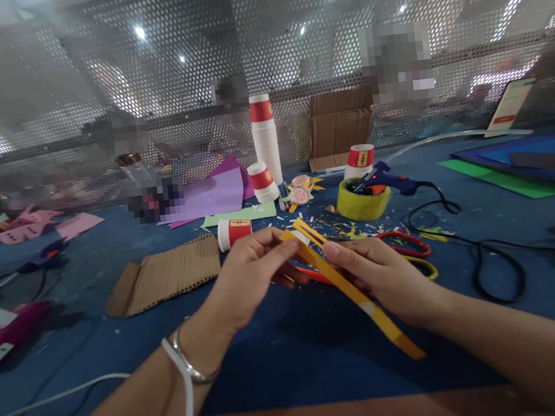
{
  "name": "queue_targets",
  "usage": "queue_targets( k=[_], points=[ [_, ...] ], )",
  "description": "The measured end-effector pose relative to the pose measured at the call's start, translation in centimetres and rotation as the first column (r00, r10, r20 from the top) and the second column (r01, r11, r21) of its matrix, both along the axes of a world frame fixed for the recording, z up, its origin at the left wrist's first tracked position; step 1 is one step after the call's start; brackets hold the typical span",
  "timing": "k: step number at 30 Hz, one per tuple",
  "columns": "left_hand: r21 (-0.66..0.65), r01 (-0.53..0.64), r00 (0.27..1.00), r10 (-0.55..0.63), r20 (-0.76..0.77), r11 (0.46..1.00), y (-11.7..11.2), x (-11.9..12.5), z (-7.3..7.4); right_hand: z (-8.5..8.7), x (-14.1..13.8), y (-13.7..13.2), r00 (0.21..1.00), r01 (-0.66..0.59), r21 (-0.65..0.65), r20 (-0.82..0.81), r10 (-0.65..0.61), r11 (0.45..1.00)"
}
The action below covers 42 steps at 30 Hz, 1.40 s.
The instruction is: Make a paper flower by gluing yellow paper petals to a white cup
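Observation:
Between my hands is a long yellow-orange paper strip point(349, 286), its lower end slanting down to the right over the blue table. My left hand point(258, 263) pinches the strip near its upper end, thumb on top. With thumb and fingers closed, my right hand point(380, 273) grips a shorter folded part of the strip beside it. Whether this part is joined to the long strip I cannot tell. Scissors with red and yellow handles point(407, 246) lie behind my right hand, partly hidden. A red-and-white paper cup point(234, 232) rests on its side beyond my left hand.
Corrugated cardboard point(175, 273) lies left of my hands. A tall stack of paper cups point(265, 142) stands at the back. A blue glue gun point(387, 179) sits on a yellow tape roll point(363, 201), its black cord point(484, 258) looping right. Paper scraps surround them.

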State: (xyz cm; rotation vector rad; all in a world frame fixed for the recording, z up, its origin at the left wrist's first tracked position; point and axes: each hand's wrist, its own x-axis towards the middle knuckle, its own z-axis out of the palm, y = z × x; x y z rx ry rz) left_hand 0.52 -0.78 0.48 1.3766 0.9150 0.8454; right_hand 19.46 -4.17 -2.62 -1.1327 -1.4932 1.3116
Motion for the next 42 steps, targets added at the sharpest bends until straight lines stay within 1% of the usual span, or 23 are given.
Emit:
queue_targets(
  k=[2, 3, 5, 7, 8, 10, 11, 12, 13, 14, 16, 18, 20, 23, 26, 28, 29, 31, 33, 34, 36, 39, 42],
  points=[
    [0.113, -0.089, 0.990, 0.100, -0.096, 0.990, 1.0, -1.0, 0.8, 0.0, 0.0, 0.0, 0.998, 0.010, -0.049, -0.062, -0.013, 0.999],
    [0.161, -0.122, 0.983, 0.141, -0.115, 0.979, 1.4, -1.6, 1.2, -0.1, 0.0, 0.0, 0.997, 0.012, -0.064, -0.078, -0.017, 0.998],
    [0.229, -0.114, 0.963, 0.164, -0.214, 0.967, 2.3, -2.7, 1.8, -0.1, 0.1, 0.1, 0.996, 0.009, -0.083, -0.088, -0.017, 0.996],
    [0.262, -0.062, 0.931, 0.150, -0.333, 0.963, 3.0, -3.7, 2.2, -0.1, 0.2, 0.1, 0.998, -0.022, -0.093, -0.069, 0.016, 0.995],
    [0.276, -0.034, 0.906, 0.146, -0.398, 0.961, 3.3, -4.1, 2.4, -0.2, 0.2, 0.1, 0.998, -0.041, -0.086, -0.041, 0.037, 0.995],
    [0.349, -0.026, 0.835, 0.212, -0.508, 0.937, 3.8, -4.9, 2.5, -0.2, 0.3, 0.2, 0.996, -0.068, -0.037, 0.061, 0.070, 0.997],
    [0.386, -0.041, 0.810, 0.257, -0.528, 0.922, 4.0, -5.2, 2.5, -0.2, 0.4, 0.3, 0.988, -0.078, 0.002, 0.131, 0.077, 0.997],
    [0.401, -0.058, 0.806, 0.280, -0.521, 0.914, 4.2, -5.4, 2.5, -0.2, 0.4, 0.3, 0.975, -0.091, 0.044, 0.207, 0.080, 0.995],
    [0.391, -0.072, 0.822, 0.276, -0.498, 0.918, 4.4, -5.4, 2.4, -0.2, 0.4, 0.4, 0.957, -0.112, 0.081, 0.277, 0.086, 0.990],
    [0.351, -0.074, 0.850, 0.243, -0.467, 0.934, 4.5, -5.4, 2.3, -0.2, 0.5, 0.4, 0.936, -0.144, 0.104, 0.337, 0.101, 0.984],
    [0.233, -0.061, 0.906, 0.152, -0.395, 0.971, 4.4, -4.8, 1.8, -0.2, 0.4, 0.4, 0.902, -0.215, 0.120, 0.405, 0.150, 0.969],
    [0.126, -0.001, 0.925, 0.049, -0.378, 0.992, 4.0, -3.9, 1.1, -0.2, 0.4, 0.4, 0.889, -0.253, 0.119, 0.420, 0.182, 0.960],
    [0.025, 0.078, 0.925, -0.063, -0.375, 0.997, 3.4, -2.8, 0.4, -0.2, 0.3, 0.3, 0.892, -0.257, 0.123, 0.411, 0.186, 0.959],
    [-0.043, 0.134, 0.933, -0.141, -0.332, 0.990, 3.0, -1.9, -0.4, -0.3, 0.3, 0.2, 0.917, -0.242, 0.133, 0.356, 0.182, 0.961],
    [-0.004, 0.114, 0.937, -0.108, -0.333, 0.994, 3.0, -1.9, -0.6, -0.4, 0.5, 0.3, 0.960, -0.183, 0.147, 0.242, 0.144, 0.972],
    [0.040, 0.075, 0.938, -0.057, -0.342, 0.996, 3.2, -2.1, -0.6, -0.5, 0.8, 0.5, 0.980, -0.109, 0.175, 0.186, 0.076, 0.979],
    [0.052, 0.053, 0.941, -0.032, -0.338, 0.997, 3.3, -2.2, -0.5, -0.4, 1.0, 0.6, 0.984, -0.070, 0.196, 0.177, 0.035, 0.978],
    [0.053, 0.010, 0.952, 0.006, -0.305, 0.999, 3.3, -2.4, -0.4, -0.2, 1.3, 0.9, 0.976, -0.021, 0.241, 0.216, -0.033, 0.970],
    [0.038, -0.010, 0.967, 0.019, -0.255, 0.999, 3.2, -2.5, -0.1, 0.1, 1.5, 1.0, 0.943, -0.021, 0.293, 0.325, -0.079, 0.956],
    [0.028, -0.008, 0.971, 0.015, -0.238, 1.000, 3.1, -2.6, 0.0, 0.2, 1.5, 1.0, 0.912, -0.038, 0.311, 0.399, -0.094, 0.950],
    [0.012, 0.006, 0.969, -0.003, -0.246, 1.000, 2.9, -2.9, 0.4, 0.5, 1.3, 0.9, 0.824, -0.092, 0.308, 0.558, -0.101, 0.947],
    [0.009, 0.007, 0.937, -0.004, -0.348, 1.000, 3.0, -3.5, 0.8, 0.6, 0.8, 0.3, 0.680, -0.160, 0.242, 0.729, -0.070, 0.957],
    [0.002, 0.021, 0.889, -0.018, -0.458, 1.000, 3.4, -4.3, 1.0, 0.5, 0.5, -0.2, 0.589, -0.219, 0.215, 0.807, -0.046, 0.952]
  ],
)
